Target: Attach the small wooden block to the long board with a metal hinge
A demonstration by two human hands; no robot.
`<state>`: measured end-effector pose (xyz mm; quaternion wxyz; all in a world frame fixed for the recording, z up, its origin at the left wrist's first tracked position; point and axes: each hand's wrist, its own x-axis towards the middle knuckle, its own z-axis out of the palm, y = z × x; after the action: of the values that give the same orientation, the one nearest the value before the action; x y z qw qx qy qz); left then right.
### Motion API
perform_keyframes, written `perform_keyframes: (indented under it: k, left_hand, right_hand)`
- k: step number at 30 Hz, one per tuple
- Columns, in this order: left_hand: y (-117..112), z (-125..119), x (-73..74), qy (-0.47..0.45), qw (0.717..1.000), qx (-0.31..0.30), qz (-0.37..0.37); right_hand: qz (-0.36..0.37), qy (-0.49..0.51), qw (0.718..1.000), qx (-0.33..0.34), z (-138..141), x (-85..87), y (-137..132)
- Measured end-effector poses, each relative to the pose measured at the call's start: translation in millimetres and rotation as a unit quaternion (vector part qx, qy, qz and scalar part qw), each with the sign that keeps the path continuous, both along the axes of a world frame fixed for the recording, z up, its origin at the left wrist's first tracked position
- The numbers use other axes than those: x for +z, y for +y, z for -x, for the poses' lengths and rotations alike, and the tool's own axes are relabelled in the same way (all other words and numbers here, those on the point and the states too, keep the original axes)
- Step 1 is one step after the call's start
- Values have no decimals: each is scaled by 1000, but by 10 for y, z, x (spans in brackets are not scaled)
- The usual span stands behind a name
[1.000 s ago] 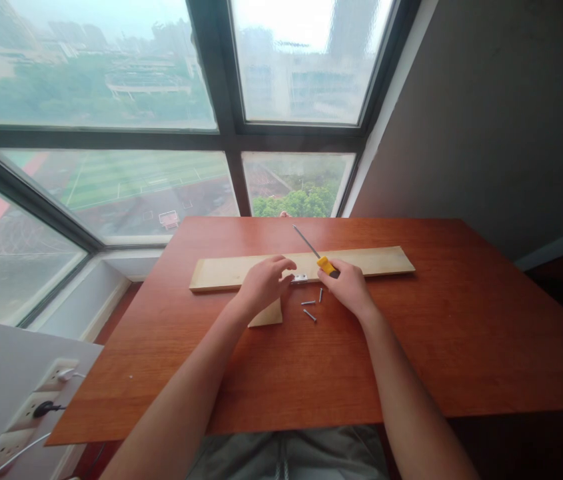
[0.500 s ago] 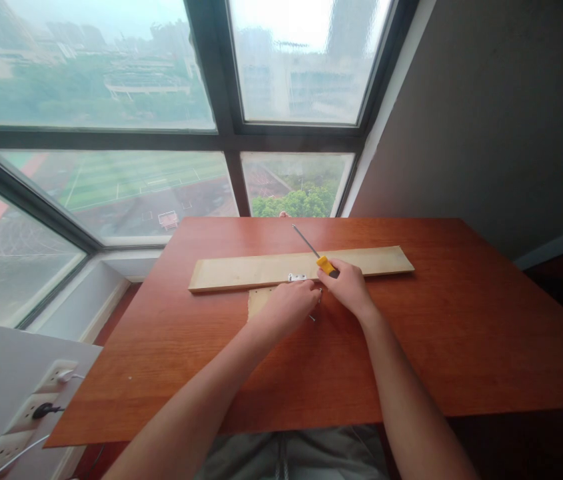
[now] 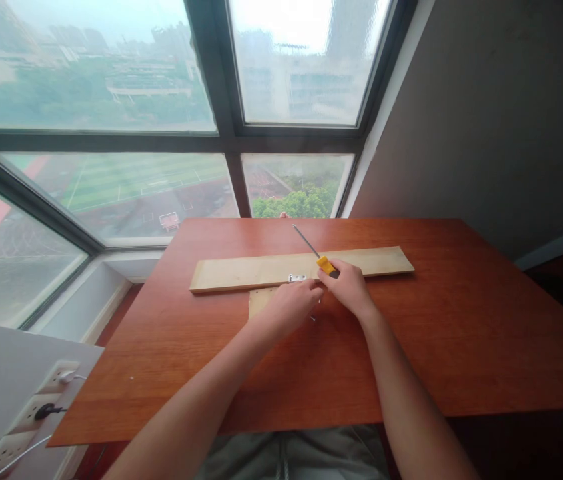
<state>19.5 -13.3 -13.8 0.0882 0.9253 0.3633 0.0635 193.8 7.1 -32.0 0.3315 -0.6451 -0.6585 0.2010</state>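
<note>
A screwdriver (image 3: 326,265) with a yellow and dark handle rests in my right hand (image 3: 350,285), fingers wrapped round it. Its metal shaft points up and left over the long pale board (image 3: 246,268). My left hand (image 3: 295,303) is closed just in front of that board, its fingertips pinched near a small metal bit that looks like a screw (image 3: 319,301). A silvery hinge (image 3: 297,277) lies at the board's near edge, just beyond my left fingers. Partly hidden under this hand is a smaller pale wooden piece (image 3: 257,303) with small holes. Another screw (image 3: 312,319) lies on the table close by.
The reddish-brown table (image 3: 461,333) stretches out around the boards. Large windows with dark frames (image 3: 291,141) stand behind it, with a grey wall (image 3: 486,133) to the right. Power sockets (image 3: 26,413) with plugs and cables are at the lower left.
My left fingertips have shifted slightly, and the small metal bit beside them now shows lower, mostly covered. The right hand and screwdriver stay almost still.
</note>
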Motion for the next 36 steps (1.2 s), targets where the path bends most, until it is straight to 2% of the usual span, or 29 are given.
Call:
perform_keyframes:
  k: [3,7,10,22,27,32,36]
  left_hand:
    - [92,51,48,-71,996,49,16]
    - [272,154,66,-192,972,137,11]
    - [365,204,44,-234,961,144,12]
    - [440,131,-33,-173,974,146,10]
    - [433,128,-48,-147,982,113,-18]
    - [427,173,-33,-166,981,102,-16]
    - [427,330,-18,-196,974,111,-3]
  right_hand:
    - [0,3,1000,2,-1,2,-2]
    - [-1,6,1000,3,4,10,-8]
    - [-3,5,1000,5,8,18,-12]
    - [-5,5,1000,9,13,35,-14]
    - [-6,9,1000,11,14,43,-16]
    - [-1,16,1000,11,11,52,-24]
    - [5,35,999,11,15,75,-35]
